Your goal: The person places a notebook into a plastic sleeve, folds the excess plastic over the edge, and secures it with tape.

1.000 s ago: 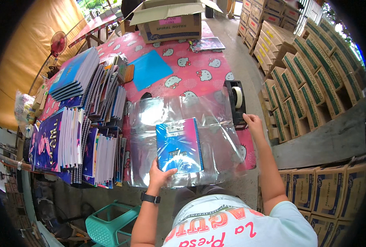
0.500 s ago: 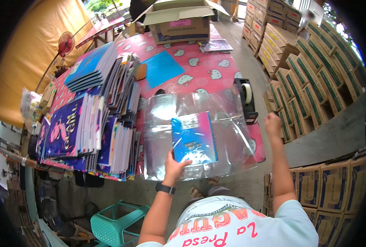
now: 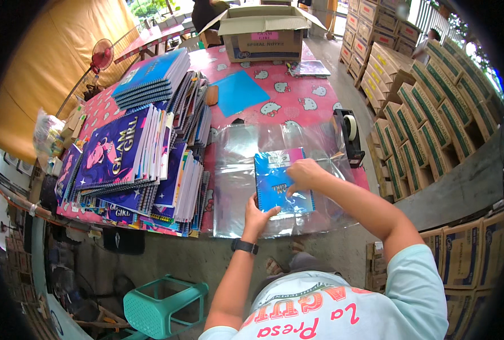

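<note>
A blue-and-pink spiral notebook (image 3: 270, 180) lies on clear plastic sheeting (image 3: 229, 192) at the front of the table, with glossy film over its cover. My left hand (image 3: 256, 217) grips its lower left corner, thumb on top and fingers along the left edge. Over the notebook's right half is my right hand (image 3: 305, 174), fingers curled and pressed together near the cover. Whatever those fingers may hold is too small to make out. A black tape dispenser (image 3: 354, 148) with a roll of tape (image 3: 350, 128) stands to the right of the sheeting.
Stacked spiral notebooks (image 3: 113, 150) crowd the table's left side. Farther back lie a blue sheet (image 3: 240, 93) and an open cardboard box (image 3: 269, 42). Cartons (image 3: 419, 122) line the right side. A green stool (image 3: 164, 306) stands on the floor at lower left.
My right hand has come from beside the tape dispenser leftward onto the notebook. My left hand stays at the notebook's lower left corner. The whole view has shifted slightly.
</note>
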The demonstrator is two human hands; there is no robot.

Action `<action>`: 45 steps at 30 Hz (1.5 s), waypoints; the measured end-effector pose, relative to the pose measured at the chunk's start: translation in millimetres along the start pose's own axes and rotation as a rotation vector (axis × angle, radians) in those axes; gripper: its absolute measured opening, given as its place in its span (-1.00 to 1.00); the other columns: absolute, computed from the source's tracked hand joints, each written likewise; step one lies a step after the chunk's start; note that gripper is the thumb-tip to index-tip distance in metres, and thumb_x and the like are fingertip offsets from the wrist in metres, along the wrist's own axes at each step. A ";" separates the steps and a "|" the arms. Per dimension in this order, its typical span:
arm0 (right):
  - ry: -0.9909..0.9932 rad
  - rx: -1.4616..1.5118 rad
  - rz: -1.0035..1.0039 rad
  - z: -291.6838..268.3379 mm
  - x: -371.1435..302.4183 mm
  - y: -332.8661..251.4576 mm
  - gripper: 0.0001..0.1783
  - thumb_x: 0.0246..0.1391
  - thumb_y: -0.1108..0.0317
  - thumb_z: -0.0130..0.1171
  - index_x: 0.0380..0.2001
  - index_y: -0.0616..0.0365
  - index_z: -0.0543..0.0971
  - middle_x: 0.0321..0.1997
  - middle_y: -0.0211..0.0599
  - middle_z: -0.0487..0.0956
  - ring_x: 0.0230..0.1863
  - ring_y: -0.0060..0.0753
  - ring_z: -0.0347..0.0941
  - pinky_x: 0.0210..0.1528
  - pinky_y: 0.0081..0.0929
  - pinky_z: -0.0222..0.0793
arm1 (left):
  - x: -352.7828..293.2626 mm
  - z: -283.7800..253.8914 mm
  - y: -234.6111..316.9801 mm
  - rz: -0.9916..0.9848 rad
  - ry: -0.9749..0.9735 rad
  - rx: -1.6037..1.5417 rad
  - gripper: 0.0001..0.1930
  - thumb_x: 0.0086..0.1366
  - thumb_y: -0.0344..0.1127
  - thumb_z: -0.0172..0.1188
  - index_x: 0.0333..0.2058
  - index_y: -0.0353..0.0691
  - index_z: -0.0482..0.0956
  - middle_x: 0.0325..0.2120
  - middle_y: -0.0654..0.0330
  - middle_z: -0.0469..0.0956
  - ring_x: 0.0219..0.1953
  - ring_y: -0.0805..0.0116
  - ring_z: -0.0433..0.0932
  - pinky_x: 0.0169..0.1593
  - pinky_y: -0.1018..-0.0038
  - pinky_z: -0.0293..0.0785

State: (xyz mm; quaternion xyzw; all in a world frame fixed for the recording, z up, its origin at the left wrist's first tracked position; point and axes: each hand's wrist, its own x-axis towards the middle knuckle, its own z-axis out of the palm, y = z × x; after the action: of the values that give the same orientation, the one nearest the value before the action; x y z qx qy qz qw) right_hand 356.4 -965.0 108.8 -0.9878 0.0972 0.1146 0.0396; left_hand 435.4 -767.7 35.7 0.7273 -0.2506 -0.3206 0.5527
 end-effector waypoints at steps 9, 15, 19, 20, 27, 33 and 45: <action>0.521 1.118 0.302 57.6 -66.7 13.1 0.35 -0.31 -0.11 0.39 0.30 0.17 -0.31 0.29 0.01 0.03 0.18 0.02 0.19 0.16 -0.01 0.17 | 15.6 13.5 60.7 -0.146 -0.129 -0.363 -0.38 -0.10 -0.28 0.39 -0.08 -0.46 0.36 -0.22 0.04 0.48 -0.24 0.30 0.50 -0.15 0.42 0.46; 0.493 2.507 -0.092 -49.7 -92.4 104.6 -0.12 -0.01 0.21 0.22 0.26 0.16 -0.04 0.02 -0.04 0.40 0.01 -0.16 0.41 -0.03 -0.10 0.39 | 85.8 -5.9 173.8 0.905 -0.020 0.354 -0.30 -0.28 -0.47 0.30 0.01 -0.08 0.45 -0.18 0.04 0.35 -0.05 0.17 0.33 -0.02 0.36 0.32; 0.473 2.024 -0.037 -79.5 -42.8 166.8 -0.11 -0.13 0.48 0.26 0.26 0.12 0.04 -0.01 -0.22 0.43 -0.06 -0.38 0.43 0.00 -0.37 0.38 | 182.2 67.0 199.6 0.642 0.201 -0.288 -0.57 0.26 -0.30 -0.01 0.09 -0.27 0.29 0.00 0.04 0.37 0.04 0.17 0.35 0.06 0.34 0.32; 0.551 1.940 0.023 -93.0 -34.2 167.9 -0.08 -0.16 0.50 0.27 0.27 0.11 0.03 0.00 -0.26 0.42 -0.07 -0.43 0.43 -0.02 -0.43 0.38 | 198.0 75.7 200.3 0.270 -0.140 -0.784 -0.59 0.37 -0.18 -0.13 0.09 -0.31 0.26 -0.02 0.07 0.41 0.01 0.21 0.39 0.06 0.36 0.34; 0.635 1.826 0.159 -58.0 54.5 344.3 -0.22 0.03 0.21 0.16 0.26 0.15 0.08 -0.02 -0.18 0.47 -0.09 -0.30 0.46 0.00 -0.41 0.34 | 354.9 180.9 204.7 0.150 -0.314 -0.696 -0.59 0.15 -0.40 0.18 -0.04 -0.33 0.30 -0.25 0.15 0.48 -0.24 0.39 0.50 -0.18 0.51 0.49; 0.477 0.959 0.661 70.8 100.3 423.2 -0.36 0.16 0.12 0.01 0.20 0.23 0.15 0.09 -0.03 0.37 0.12 -0.23 0.28 0.18 -0.32 0.14 | 422.2 273.7 78.1 0.312 0.014 0.104 -0.35 0.31 -0.12 -0.06 0.24 -0.36 -0.03 0.11 -0.22 0.25 0.15 -0.04 0.28 0.17 0.30 0.19; 0.691 0.309 0.590 -10.6 91.7 358.4 -0.24 0.09 0.10 0.06 0.24 0.29 0.08 0.18 0.18 0.27 0.19 0.01 0.24 0.23 -0.23 0.09 | 348.6 183.3 91.1 0.387 0.068 0.078 -0.35 0.25 -0.07 0.05 0.17 -0.36 0.13 0.13 -0.15 0.25 0.19 0.06 0.22 0.21 0.32 0.14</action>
State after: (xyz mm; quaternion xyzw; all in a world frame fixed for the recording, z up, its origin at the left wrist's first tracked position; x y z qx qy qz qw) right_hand 374.1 -1333.3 77.6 -0.8809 0.3970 -0.2297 0.1172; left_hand 531.5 -1160.2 23.9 0.6968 -0.3789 -0.1739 0.5836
